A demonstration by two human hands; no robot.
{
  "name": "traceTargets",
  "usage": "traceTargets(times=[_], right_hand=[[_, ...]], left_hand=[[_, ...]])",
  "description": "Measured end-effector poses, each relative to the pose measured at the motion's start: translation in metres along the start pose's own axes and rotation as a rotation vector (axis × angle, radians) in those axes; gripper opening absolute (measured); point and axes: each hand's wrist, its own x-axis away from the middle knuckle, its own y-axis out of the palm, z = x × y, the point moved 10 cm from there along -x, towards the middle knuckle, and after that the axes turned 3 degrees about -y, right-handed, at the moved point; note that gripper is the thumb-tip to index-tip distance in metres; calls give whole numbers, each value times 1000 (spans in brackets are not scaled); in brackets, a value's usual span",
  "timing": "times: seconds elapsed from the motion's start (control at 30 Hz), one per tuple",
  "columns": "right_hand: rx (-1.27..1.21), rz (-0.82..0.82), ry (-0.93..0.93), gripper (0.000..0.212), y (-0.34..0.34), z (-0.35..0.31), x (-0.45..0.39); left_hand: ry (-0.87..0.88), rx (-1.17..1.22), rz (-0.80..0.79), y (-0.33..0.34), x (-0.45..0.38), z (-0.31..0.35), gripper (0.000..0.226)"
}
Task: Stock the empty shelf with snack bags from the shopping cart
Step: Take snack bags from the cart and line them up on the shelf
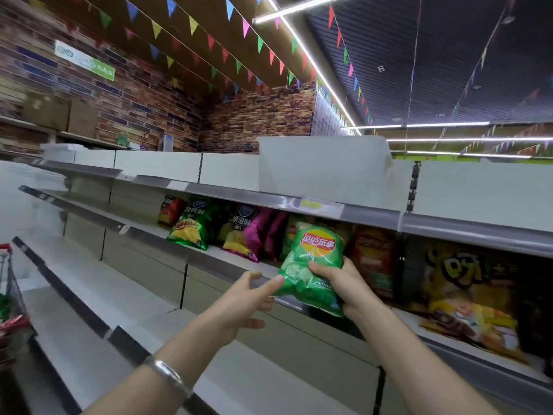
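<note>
The right hand [344,283], just right of the frame's centre, grips a green Lay's bag [311,265] by its lower right side, thumb across the front and fingers curled behind. The bag is held upright at the front edge of the middle shelf [209,259], its top overlapping the bags already standing there. The left hand [245,301], just left of the bag, holds nothing; its fingers are loosely spread and 1 fingertip touches the bag's lower left edge. A silver bangle [167,375] circles the left wrist at lower centre-left. Behind the bag the shelf carries a row of snack bags: a dark green one [191,226], a magenta pair [263,235], a red-orange one [374,259] and a large yellow one [460,295] at the right. The shopping cart [12,295] shows at the left edge of the frame.
</note>
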Motion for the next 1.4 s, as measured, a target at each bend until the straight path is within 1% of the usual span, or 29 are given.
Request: traceTargets(times=[0.07,0.13,0.2,0.3,0.37,0.43,0.5,0.53,0.57,0.63,0.67,0.7,0.73,0.77,0.8,0.83,0.87,0.9,0.93,1.03,1.07,1.17,1.23,1.3,1.33,1.4], right_hand=[[-23,35,9,50,16,0,-20],[-38,77,11,52,27,0,-35],[-31,121,19,54,36,5,-52],[-31,151,60,51,46,19,-71],[48,183,69,51,46,30,-87],[172,197,72,41,45,37,-104],[275,179,116,28,44,48,-125],[323,154,142,28,44,56,-137],[375,115,172,33,44,63,-152],[462,16,225,60,48,80,-181],[489,-20,258,68,52,82,-184],[493,-40,275,62,57,78,-182],[482,-45,285,46,59,75,-182],[476,-53,294,30,58,73,-182],[473,-30,286,22,55,71,-184],[484,-7,262,23,50,69,-189],[503,19,230,31,45,67,-197],[548,28,199,42,42,66,-204],[576,31,182,47,40,65,-210],[573,45,198,30,38,73,-221],[581,56,195,30,36,76,-226],[717,108,182,49,32,76,-227],[864,168,154,67,27,67,-224],[1011,230,135,81,27,53,-217],[1082,262,132,85,31,45,-211],[1183,273,164,84,47,34,-195]], left_hand=[[9,-41,-12,-16,-19,4,71],[39,-85,-28,-23,-37,11,72],[69,-144,-43,-25,-56,16,71],[87,-238,-85,-22,-80,16,64],[85,-288,-113,-19,-97,10,64],[67,-342,-142,-19,-112,6,66],[59,-375,-163,-22,-130,0,66],[57,-394,-169,-23,-139,-3,65],[59,-408,-167,-25,-146,-3,65],[78,-451,-163,-27,-162,-3,64],[94,-480,-164,-26,-171,0,62],[119,-518,-161,-26,-179,4,61],[144,-563,-162,-24,-188,8,60],[172,-605,-167,-21,-195,12,63],[188,-648,-178,-17,-202,15,70],[187,-689,-201,-11,-209,14,77],[176,-724,-232,-5,-216,11,81],[159,-752,-263,1,-221,7,83],[142,-772,-290,6,-226,3,81],[107,-779,-329,14,-239,-6,75],[107,-776,-332,14,-243,-8,74],[120,-749,-346,10,-250,-9,74],[133,-730,-366,5,-250,-8,75],[159,-697,-382,-4,-246,-5,74],[181,-685,-387,-11,-244,-2,75],[215,-687,-397,-27,-239,1,79]])
